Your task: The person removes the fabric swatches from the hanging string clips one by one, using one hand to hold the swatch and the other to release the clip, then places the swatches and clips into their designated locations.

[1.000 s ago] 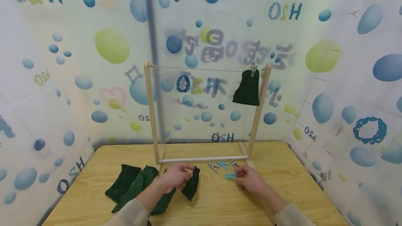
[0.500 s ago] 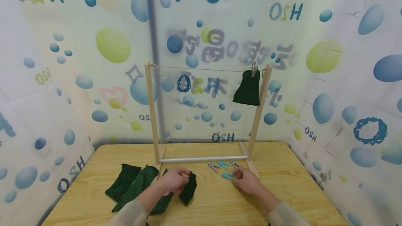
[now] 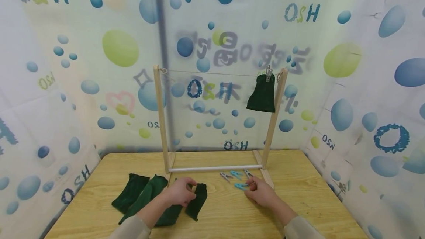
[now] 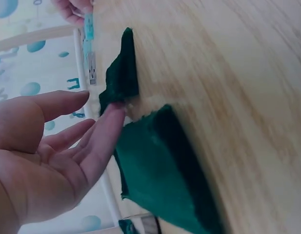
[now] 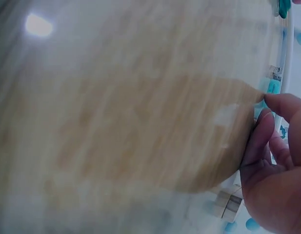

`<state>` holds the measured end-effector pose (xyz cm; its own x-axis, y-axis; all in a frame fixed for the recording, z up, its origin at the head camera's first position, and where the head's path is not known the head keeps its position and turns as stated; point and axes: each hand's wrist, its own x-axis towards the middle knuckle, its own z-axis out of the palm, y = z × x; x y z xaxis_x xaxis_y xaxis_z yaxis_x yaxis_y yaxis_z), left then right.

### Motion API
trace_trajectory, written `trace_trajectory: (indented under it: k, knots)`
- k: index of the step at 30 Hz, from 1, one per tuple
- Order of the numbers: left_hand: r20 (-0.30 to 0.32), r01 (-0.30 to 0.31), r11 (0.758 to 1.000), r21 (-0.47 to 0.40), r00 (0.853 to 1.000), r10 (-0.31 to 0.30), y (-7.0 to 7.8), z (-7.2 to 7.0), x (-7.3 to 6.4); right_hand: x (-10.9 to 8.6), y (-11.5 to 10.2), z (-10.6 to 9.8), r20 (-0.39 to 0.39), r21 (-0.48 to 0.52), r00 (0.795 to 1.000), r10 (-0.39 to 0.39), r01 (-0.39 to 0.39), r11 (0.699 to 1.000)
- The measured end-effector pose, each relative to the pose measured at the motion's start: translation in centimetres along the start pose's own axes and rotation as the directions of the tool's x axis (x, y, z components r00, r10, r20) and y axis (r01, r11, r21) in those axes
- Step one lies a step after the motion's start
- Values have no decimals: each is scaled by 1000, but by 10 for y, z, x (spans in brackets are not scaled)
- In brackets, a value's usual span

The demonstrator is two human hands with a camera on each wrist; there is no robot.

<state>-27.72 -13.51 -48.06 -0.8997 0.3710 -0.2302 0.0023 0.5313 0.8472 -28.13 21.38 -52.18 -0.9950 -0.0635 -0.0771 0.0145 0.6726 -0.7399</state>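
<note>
My left hand [image 3: 179, 191] is over the front of the table with its fingers loosely extended. In the left wrist view the thumb stands apart from the fingers, and one fingertip touches a small dark green cloth [image 4: 123, 73]. A larger green cloth [image 4: 160, 161] lies beside that hand. My right hand [image 3: 263, 191] pinches the end of a light blue clothespin [image 3: 239, 186] between thumb and finger, low over the table. Just beyond it lie another blue clothespin [image 3: 236, 174] and two grey ones, including a grey clothespin [image 3: 226, 176].
A wooden frame [image 3: 161, 121] with a string [image 3: 212, 73] across its top stands behind the hands. From the string's right end hangs a green cloth [image 3: 262, 95] under grey clips [image 3: 268, 73]. More green cloths [image 3: 131, 193] lie at left on the table [image 3: 292, 172].
The small green cloth has come down and left with my left hand, whose thumb now stands apart. My right hand and the blue clothespin shifted slightly left, then stayed in place.
</note>
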Motion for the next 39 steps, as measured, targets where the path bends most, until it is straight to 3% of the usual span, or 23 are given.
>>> trace_trajectory:
  k: [3,6,10,14,18,23,27,34,39]
  knots:
    - [17,-28,999,30,999,27,-1,-4,-1,1,1,1,-2,1,1000,-2,2,1000]
    - [67,-61,995,78,996,56,-11,-6,6,2,2,2,-9,-5,1000,-5,4,1000]
    - [123,-102,971,214,989,77,-51,-3,36,3,5,4,-29,-33,999,-19,18,999]
    - [137,-94,936,339,989,50,-93,2,70,4,9,7,-35,-63,999,-34,31,998]
    - [153,-67,930,362,988,12,-110,2,86,4,8,8,-40,-74,998,-38,35,997]
    - [150,-46,927,372,989,-11,-111,3,84,4,7,6,-47,-78,998,-38,34,996]
    - [143,-56,920,388,990,-1,-108,4,75,4,7,6,-50,-79,998,-38,34,996]
    - [126,-77,871,486,992,17,-101,9,63,6,7,5,-53,-86,998,-15,11,996]
    - [138,-74,890,450,990,13,-108,9,64,4,4,6,-41,-78,999,-1,-2,997]
